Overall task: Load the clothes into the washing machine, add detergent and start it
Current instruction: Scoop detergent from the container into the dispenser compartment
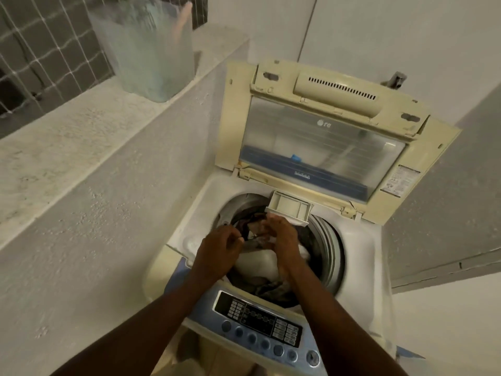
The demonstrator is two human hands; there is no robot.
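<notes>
The top-loading washing machine (360, 267) stands with its lid (320, 147) raised against the wall. In its drum lie a white garment (260, 263) and dark clothes (271, 290). A detergent drawer (288, 207) is pulled out over the drum's far rim. Both my hands hover over the drum, just in front of the drawer. My left hand (219, 249) and my right hand (283, 238) pinch a small packet (256, 229) between their fingertips. What the packet holds cannot be made out.
The blue control panel (260, 324) with buttons and knobs runs along the machine's near edge. A rough concrete ledge (81, 147) rises on the left, with a translucent plastic container (146, 50) on top. A tap (395, 78) sticks out behind the lid.
</notes>
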